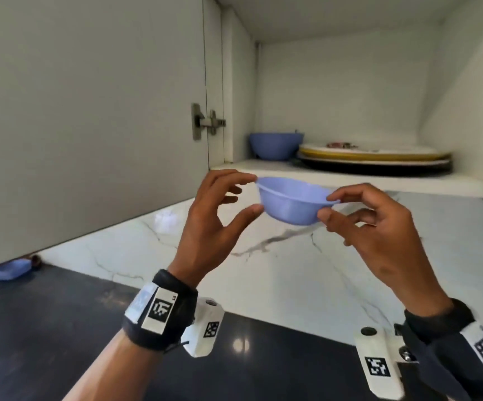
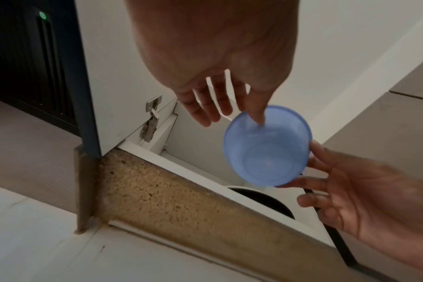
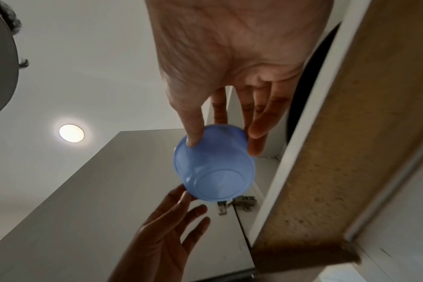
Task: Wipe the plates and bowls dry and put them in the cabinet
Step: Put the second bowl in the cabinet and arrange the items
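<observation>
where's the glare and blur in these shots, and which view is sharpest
Head view: sharpest, small glare spots on the dark countertop. Right wrist view: ceiling light flares, palm of the right hand washed out, cabinet edge smeared. Left wrist view: dim, soft around the blue bowl.

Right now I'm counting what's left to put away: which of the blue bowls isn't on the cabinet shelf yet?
The blue bowl in the hands: left hand and right hand pinch its rim below the shelf edge. The other blue bowl already sits on the shelf beside the stacked plates.

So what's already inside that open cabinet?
On the cabinet shelf sit a blue bowl and, to its right, a stack of plates. Something small lies on the top plate; the lower plates are mostly covered.
</observation>
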{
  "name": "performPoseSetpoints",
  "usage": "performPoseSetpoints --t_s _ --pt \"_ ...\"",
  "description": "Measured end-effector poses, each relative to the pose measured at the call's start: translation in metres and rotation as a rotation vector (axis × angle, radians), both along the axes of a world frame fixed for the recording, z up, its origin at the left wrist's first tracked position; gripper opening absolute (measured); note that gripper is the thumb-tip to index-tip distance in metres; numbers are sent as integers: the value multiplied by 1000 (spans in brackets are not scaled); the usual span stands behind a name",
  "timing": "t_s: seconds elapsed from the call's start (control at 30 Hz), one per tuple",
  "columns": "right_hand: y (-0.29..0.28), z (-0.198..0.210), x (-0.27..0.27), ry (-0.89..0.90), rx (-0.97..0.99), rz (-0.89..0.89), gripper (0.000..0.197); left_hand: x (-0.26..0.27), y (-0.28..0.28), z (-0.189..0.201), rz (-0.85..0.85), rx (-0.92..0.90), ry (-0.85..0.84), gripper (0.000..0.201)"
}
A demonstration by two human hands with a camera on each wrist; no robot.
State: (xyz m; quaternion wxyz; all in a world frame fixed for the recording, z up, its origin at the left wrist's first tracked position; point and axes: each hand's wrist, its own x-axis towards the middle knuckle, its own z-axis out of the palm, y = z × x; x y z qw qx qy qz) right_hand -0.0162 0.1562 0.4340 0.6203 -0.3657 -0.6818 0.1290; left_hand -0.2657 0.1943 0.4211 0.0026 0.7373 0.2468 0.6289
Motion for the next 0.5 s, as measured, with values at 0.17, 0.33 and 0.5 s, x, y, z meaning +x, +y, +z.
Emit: performPoseSetpoints --t_s 0.17,0.33,0.5 --pt "24 62 -7 -58 57 -174 40 2 36 33 57 -224 -123 36" --pt "70 121 -5 -150 -2 -336 53 15 70 60 222 -354 129 45" --pt "105 159 -8 -209 -105 -441 44 31 85 79 327 -480 242 28"
